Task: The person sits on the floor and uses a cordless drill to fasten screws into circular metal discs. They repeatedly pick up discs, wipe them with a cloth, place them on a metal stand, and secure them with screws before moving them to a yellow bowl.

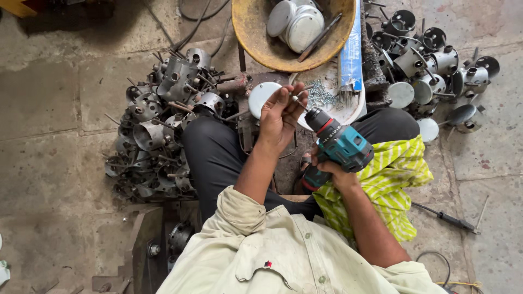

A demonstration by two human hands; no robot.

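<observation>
My right hand (333, 170) grips a teal and black cordless drill (340, 146), its bit pointing up-left. My left hand (279, 115) is raised at the drill's tip, fingers pinched around a small screw (295, 99) held against the bit. Just beyond the fingers lies a round white metal lid (260, 97). A white tray (348, 111) with several loose screws sits past the drill. My legs, in dark trousers, are folded under both arms, and a yellow-green striped cloth (389, 182) covers my right knee.
A heap of grey metal cylinders with bolts (158, 130) lies on the left, another pile (430, 65) at the upper right. A yellow bowl (256, 38) holding round lids stands ahead. A screwdriver (447, 219) lies on the concrete floor at the right.
</observation>
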